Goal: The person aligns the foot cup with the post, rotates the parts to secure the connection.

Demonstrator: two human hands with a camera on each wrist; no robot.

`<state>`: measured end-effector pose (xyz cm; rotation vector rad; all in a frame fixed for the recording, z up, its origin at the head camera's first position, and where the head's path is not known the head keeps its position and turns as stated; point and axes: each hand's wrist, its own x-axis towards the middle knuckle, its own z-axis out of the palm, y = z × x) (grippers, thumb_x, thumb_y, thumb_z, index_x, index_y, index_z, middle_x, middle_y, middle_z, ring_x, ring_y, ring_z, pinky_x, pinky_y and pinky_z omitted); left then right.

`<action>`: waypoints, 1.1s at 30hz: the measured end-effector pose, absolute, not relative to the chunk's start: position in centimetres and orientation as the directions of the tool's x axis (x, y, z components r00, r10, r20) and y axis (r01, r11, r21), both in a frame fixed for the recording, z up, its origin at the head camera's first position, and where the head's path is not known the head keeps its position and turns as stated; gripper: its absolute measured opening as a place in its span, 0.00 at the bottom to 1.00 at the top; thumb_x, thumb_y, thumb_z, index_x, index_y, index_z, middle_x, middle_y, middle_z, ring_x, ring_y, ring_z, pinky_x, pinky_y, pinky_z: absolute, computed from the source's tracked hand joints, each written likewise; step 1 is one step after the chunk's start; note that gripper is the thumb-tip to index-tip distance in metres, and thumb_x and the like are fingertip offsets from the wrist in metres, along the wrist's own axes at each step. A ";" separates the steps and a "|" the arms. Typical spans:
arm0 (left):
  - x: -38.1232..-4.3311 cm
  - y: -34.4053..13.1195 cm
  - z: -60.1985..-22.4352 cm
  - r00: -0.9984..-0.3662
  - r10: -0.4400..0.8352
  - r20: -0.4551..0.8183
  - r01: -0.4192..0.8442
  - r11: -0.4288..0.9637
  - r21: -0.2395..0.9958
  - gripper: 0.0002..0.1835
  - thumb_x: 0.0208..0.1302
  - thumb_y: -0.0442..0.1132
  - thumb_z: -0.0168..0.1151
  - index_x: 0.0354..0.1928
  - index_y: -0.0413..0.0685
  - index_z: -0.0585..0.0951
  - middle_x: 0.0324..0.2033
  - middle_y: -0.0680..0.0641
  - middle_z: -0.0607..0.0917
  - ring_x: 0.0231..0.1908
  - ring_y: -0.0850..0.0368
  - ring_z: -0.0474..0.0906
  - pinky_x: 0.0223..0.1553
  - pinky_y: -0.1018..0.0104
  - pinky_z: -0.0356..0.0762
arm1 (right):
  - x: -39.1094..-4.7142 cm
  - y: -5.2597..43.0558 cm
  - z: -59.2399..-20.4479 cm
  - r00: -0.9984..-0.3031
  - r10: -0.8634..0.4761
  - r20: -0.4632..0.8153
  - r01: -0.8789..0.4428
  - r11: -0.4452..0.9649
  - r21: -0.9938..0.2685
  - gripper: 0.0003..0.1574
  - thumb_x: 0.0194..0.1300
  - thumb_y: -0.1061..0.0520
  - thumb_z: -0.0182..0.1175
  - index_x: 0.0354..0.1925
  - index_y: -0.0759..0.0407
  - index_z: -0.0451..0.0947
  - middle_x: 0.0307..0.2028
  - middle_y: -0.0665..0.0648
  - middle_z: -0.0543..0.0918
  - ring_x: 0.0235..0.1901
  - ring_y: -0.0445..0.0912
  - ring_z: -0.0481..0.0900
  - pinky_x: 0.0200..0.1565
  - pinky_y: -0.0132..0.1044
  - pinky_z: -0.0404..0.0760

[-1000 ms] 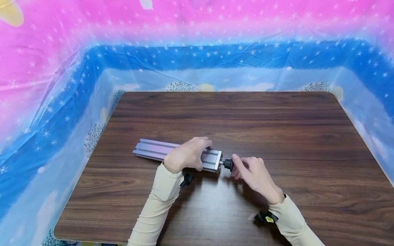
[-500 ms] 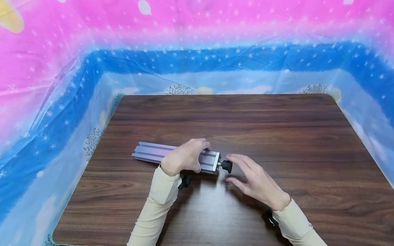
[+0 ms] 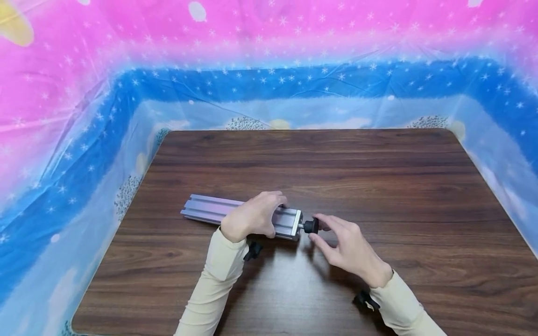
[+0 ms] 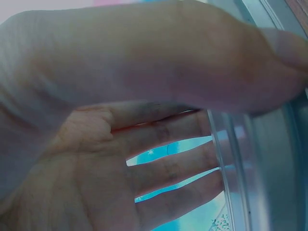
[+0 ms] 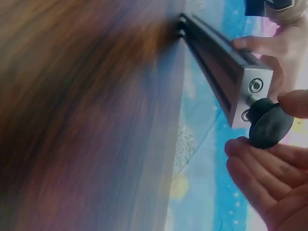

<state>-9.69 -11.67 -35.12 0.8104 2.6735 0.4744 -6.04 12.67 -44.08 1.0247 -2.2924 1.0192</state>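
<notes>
A silver aluminium profile (image 3: 210,208) lies on the brown table with its grooved face up. My left hand (image 3: 255,215) grips it across the top, thumb on the near side and fingers over the far side. A metal plate (image 5: 256,74) with hex-socket bolts caps its right end. From that plate a metal stem (image 5: 251,99) sticks out and carries a black levelling foot (image 5: 272,126), its round flat disc facing outward. My right hand (image 3: 353,247) pinches this foot by its rim between thumb and fingers.
The wood-grain table (image 3: 336,172) has rounded corners and stretches well past both hands. Around it hangs a pink and blue snowflake cloth (image 3: 269,84). Each wrist wears a small black device, such as the one below my left sleeve (image 3: 216,275).
My right hand left the foot's disc, opened wide beside it half a second ago, and now pinches it again. The left hand keeps its grip on the profile.
</notes>
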 end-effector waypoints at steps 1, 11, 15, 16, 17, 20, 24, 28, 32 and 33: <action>-9.7 -11.7 -35.1 -0.794 0.577 -0.193 0.476 0.786 0.394 0.35 0.39 0.25 0.75 0.56 0.37 0.79 0.45 0.46 0.81 0.41 0.53 0.75 0.45 0.61 0.78 | -6.1 12.6 -44.1 -0.650 -0.439 0.620 -0.756 0.460 -0.466 0.23 0.59 0.59 0.70 0.51 0.68 0.81 0.39 0.56 0.89 0.36 0.45 0.88 0.41 0.36 0.86; -10.0 -11.8 -35.0 -0.797 0.577 -0.176 0.478 0.782 0.400 0.34 0.38 0.24 0.73 0.55 0.37 0.79 0.43 0.46 0.80 0.39 0.53 0.74 0.43 0.61 0.76 | -5.3 11.7 -43.1 -0.886 -0.306 0.349 -0.461 0.495 -0.736 0.17 0.69 0.53 0.64 0.49 0.66 0.83 0.32 0.53 0.90 0.29 0.40 0.87 0.33 0.29 0.84; -10.0 -11.7 -34.9 -0.796 0.582 -0.164 0.486 0.777 0.401 0.33 0.38 0.23 0.72 0.54 0.36 0.79 0.42 0.46 0.80 0.39 0.53 0.74 0.42 0.61 0.76 | -5.3 11.4 -43.0 -0.933 -0.260 0.249 -0.350 0.493 -0.797 0.17 0.74 0.48 0.59 0.44 0.60 0.85 0.26 0.50 0.89 0.25 0.44 0.88 0.28 0.31 0.82; -10.0 -11.7 -34.9 -0.796 0.583 -0.163 0.485 0.776 0.403 0.33 0.38 0.23 0.72 0.54 0.36 0.79 0.42 0.46 0.80 0.39 0.53 0.74 0.42 0.61 0.76 | -5.3 11.3 -43.0 -0.940 -0.251 0.231 -0.330 0.494 -0.804 0.18 0.75 0.46 0.58 0.42 0.59 0.85 0.25 0.49 0.88 0.24 0.45 0.87 0.27 0.31 0.82; -10.0 -11.7 -34.9 -0.795 0.583 -0.165 0.485 0.775 0.405 0.33 0.38 0.23 0.72 0.54 0.36 0.79 0.42 0.46 0.80 0.39 0.53 0.74 0.43 0.61 0.76 | -5.3 11.3 -43.0 -0.946 -0.242 0.215 -0.311 0.494 -0.812 0.19 0.75 0.45 0.56 0.40 0.57 0.85 0.23 0.48 0.88 0.23 0.46 0.87 0.26 0.31 0.81; -9.9 -11.6 -34.9 -0.793 0.584 -0.173 0.484 0.777 0.403 0.33 0.38 0.24 0.73 0.54 0.35 0.79 0.43 0.46 0.81 0.39 0.53 0.74 0.43 0.61 0.77 | -5.4 11.2 -43.1 -0.958 -0.227 0.174 -0.268 0.500 -0.823 0.24 0.77 0.42 0.54 0.33 0.56 0.85 0.20 0.46 0.86 0.20 0.46 0.86 0.24 0.32 0.81; -9.8 -11.6 -34.9 -0.792 0.584 -0.181 0.483 0.779 0.399 0.34 0.38 0.24 0.73 0.55 0.35 0.78 0.44 0.46 0.81 0.39 0.53 0.74 0.43 0.61 0.77 | -5.4 11.1 -43.1 -0.967 -0.228 0.112 -0.213 0.485 -0.848 0.31 0.77 0.40 0.52 0.29 0.60 0.85 0.17 0.46 0.85 0.17 0.45 0.85 0.22 0.37 0.82; -9.8 -11.6 -34.9 -0.792 0.586 -0.173 0.487 0.776 0.401 0.34 0.37 0.23 0.73 0.54 0.35 0.79 0.44 0.45 0.81 0.40 0.53 0.75 0.44 0.61 0.77 | -5.4 11.1 -43.1 -0.971 -0.234 0.056 -0.160 0.456 -0.875 0.36 0.77 0.39 0.51 0.27 0.64 0.85 0.16 0.49 0.84 0.16 0.46 0.84 0.22 0.42 0.84; -9.7 -11.6 -35.1 -0.791 0.586 -0.176 0.483 0.775 0.408 0.33 0.38 0.23 0.72 0.54 0.35 0.79 0.45 0.45 0.82 0.40 0.53 0.75 0.45 0.61 0.77 | -5.4 11.2 -43.0 -0.970 -0.243 -0.001 -0.114 0.459 -0.881 0.40 0.78 0.36 0.48 0.24 0.64 0.84 0.15 0.50 0.84 0.15 0.47 0.84 0.21 0.43 0.84; -9.7 -11.6 -35.1 -0.791 0.585 -0.180 0.480 0.776 0.409 0.33 0.38 0.23 0.72 0.55 0.36 0.79 0.46 0.45 0.82 0.40 0.53 0.75 0.45 0.61 0.77 | -5.4 11.2 -43.0 -0.969 -0.248 -0.011 -0.110 0.467 -0.877 0.41 0.78 0.36 0.47 0.23 0.63 0.83 0.15 0.50 0.84 0.15 0.47 0.84 0.21 0.43 0.83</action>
